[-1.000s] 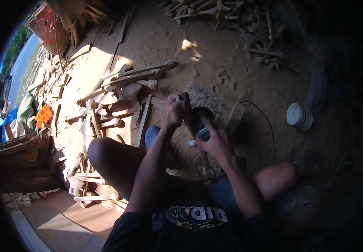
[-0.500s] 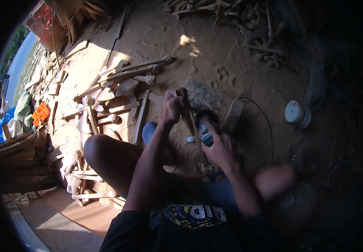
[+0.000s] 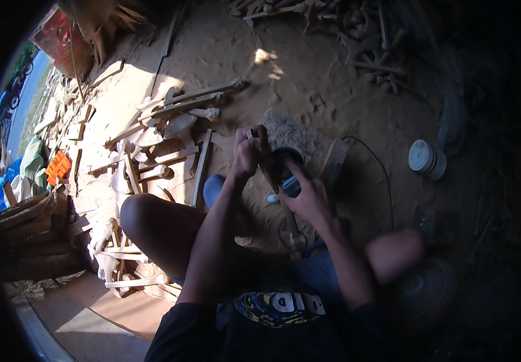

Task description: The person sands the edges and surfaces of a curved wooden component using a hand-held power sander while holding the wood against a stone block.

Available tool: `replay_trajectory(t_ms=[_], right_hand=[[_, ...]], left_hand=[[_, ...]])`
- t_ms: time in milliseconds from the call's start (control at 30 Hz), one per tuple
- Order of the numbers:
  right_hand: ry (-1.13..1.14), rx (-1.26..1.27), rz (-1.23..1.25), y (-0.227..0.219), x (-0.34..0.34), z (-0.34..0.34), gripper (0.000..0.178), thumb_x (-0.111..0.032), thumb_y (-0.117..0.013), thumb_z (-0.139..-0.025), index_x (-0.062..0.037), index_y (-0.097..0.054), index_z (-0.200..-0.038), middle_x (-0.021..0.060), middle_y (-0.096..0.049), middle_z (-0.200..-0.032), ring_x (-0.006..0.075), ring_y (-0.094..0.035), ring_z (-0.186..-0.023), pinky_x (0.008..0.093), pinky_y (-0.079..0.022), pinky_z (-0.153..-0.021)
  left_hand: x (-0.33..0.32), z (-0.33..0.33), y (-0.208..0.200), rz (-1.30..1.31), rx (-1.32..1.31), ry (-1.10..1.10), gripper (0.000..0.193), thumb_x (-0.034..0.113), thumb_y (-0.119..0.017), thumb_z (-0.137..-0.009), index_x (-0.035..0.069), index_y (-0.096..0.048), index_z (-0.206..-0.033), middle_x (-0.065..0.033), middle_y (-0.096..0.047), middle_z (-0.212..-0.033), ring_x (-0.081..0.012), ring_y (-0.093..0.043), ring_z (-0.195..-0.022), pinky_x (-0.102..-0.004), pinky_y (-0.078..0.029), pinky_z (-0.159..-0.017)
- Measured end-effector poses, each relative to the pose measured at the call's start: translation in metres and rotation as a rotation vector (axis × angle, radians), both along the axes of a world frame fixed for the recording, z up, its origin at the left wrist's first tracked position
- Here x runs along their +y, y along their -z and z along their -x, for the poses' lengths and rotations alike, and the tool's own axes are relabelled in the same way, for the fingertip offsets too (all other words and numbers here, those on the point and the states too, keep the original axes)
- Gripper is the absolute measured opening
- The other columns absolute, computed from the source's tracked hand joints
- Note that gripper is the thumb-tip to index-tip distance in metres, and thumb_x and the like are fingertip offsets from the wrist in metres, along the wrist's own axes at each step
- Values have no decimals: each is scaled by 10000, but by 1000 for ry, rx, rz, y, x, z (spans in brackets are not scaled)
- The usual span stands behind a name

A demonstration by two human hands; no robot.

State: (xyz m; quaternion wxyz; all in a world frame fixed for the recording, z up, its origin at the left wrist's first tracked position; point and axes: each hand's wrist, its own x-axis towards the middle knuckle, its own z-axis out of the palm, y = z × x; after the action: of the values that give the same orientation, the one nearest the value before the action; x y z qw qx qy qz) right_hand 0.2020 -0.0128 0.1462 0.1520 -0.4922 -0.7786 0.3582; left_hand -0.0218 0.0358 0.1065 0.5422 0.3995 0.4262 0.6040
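Note:
My left hand (image 3: 250, 151) is closed round the upper end of a long narrow strip (image 3: 289, 218), bone or wood by its look. The strip slants down toward my lap. My right hand (image 3: 311, 199) grips a dark, round-headed power tool (image 3: 289, 181), which looks like an angle grinder, its index finger stretched along the top. The tool's head is right beside the strip, just right of my left hand; whether they touch I cannot tell. Just beyond both hands lies a rough stone-like block (image 3: 293, 134).
Long pale bones (image 3: 197, 99) with knobby ends lie scattered at the left, with another heap (image 3: 384, 72) at the far right. A black cord (image 3: 383, 166) curves over the sandy ground near a white tub (image 3: 422, 157). A round wire guard (image 3: 432, 289) stands by my right knee.
My right hand and the power tool have shifted slightly away from me and to the left along the strip. The left hand keeps its place.

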Motion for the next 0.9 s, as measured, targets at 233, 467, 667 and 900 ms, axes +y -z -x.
replay_trajectory(t_ms=[233, 467, 667, 900], right_hand=[[-36, -74, -6, -12, -32, -30, 879, -181, -866, -830, -273, -500, -1624, 291, -764, -1073, 507, -730, -985, 560, -625, -851], [-15, -103, 103, -19, -79, -78, 849, -172, -858, -821, -262, -534, -1601, 283, -753, -1187, 481, -738, -1049, 558, -615, -880], [211, -151, -65, -46, -70, -96, 829, -136, -856, -818, -242, -561, -1585, 246, -766, -1228, 442, -764, -1071, 510, -614, -924], [590, 221, -355, -80, -36, -152, 817, -112, -860, -809, -114, -554, -1567, 214, -740, -1373, 341, -760, -1216, 442, -607, -1011]], left_hand=[[10, 9, 5, 22, -8, -63, 108, 65, -533, -736, 53, -518, -630, -18, -533, -610, -123, -482, -553, -294, -388, -523], [15, 29, 10, 39, -148, -136, 99, 60, -550, -685, 103, -460, -682, -18, -426, -664, -187, -403, -586, -343, -381, -584], [7, 39, 2, 22, -330, -66, 135, 48, -575, -648, 89, -448, -667, -21, -444, -667, -185, -420, -596, -342, -385, -595], [5, 31, -20, -216, -909, 321, 341, 134, -680, -592, 83, -546, -902, -44, -531, -868, -215, -493, -823, -383, -444, -836]])
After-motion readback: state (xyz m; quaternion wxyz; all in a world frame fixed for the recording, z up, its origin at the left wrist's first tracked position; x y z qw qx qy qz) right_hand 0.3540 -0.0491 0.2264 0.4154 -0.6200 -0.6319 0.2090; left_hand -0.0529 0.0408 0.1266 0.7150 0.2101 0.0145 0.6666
